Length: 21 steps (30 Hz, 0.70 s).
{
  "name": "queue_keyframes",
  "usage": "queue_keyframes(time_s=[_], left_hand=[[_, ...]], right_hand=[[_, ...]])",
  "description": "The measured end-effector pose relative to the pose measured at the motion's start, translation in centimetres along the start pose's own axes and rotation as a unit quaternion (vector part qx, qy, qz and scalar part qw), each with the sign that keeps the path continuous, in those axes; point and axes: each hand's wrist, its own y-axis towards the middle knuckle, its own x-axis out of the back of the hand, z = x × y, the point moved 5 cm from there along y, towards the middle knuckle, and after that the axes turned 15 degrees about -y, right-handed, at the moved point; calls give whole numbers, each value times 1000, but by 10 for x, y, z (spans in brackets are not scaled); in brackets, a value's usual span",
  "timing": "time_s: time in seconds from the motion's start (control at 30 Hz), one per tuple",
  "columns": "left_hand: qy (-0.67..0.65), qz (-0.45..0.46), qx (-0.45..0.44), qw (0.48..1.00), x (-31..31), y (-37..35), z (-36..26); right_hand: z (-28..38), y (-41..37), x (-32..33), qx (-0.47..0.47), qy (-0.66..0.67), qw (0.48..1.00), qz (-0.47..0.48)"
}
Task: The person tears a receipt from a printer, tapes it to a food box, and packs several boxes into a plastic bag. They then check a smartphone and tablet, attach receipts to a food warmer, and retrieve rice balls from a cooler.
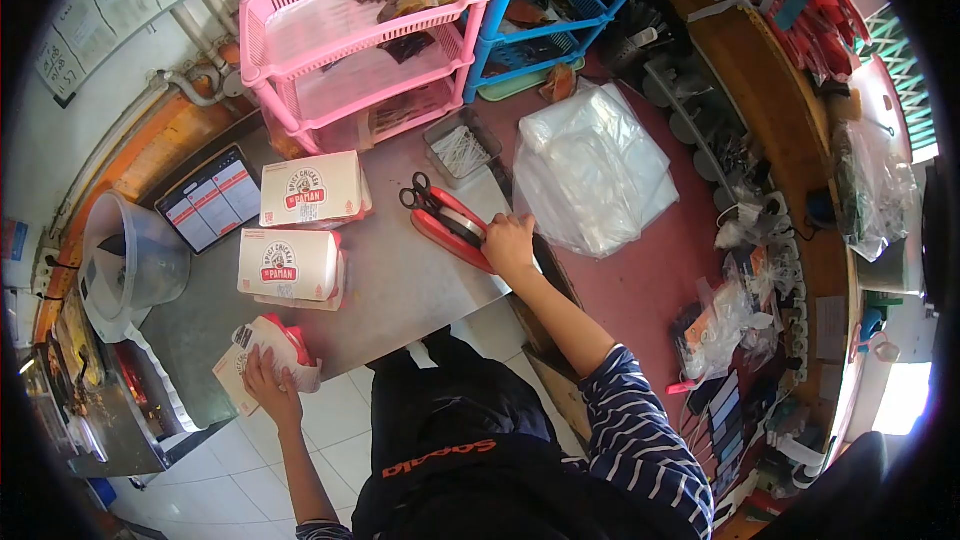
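Observation:
At the table's front left, my left hand lies over a small printed paper package with red parts, its fingers spread on the package. My right hand is at the handle end of a red stapler-like tool, fingers curled against it. Scissors with black handles lie against that tool. Two groups of white and red printed boxes, one upper and one lower, stand between the hands and the tablet.
Pink rack and blue rack stand at the back. A small bin sits before them. Plastic bags lie on the red surface at right. A clear tub is far left. Cables and packets line the right side.

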Motion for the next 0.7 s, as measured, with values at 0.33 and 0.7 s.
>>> queue_keyframes(time_s=[0.33,0.7], left_hand=[[-7,2,0,1000,1,1,0],[-1,17,7,1000,1,0,-1]], right_hand=[[-52,-74,63,57,-102,990,73],[-111,-103,30,40,45,955,292]])
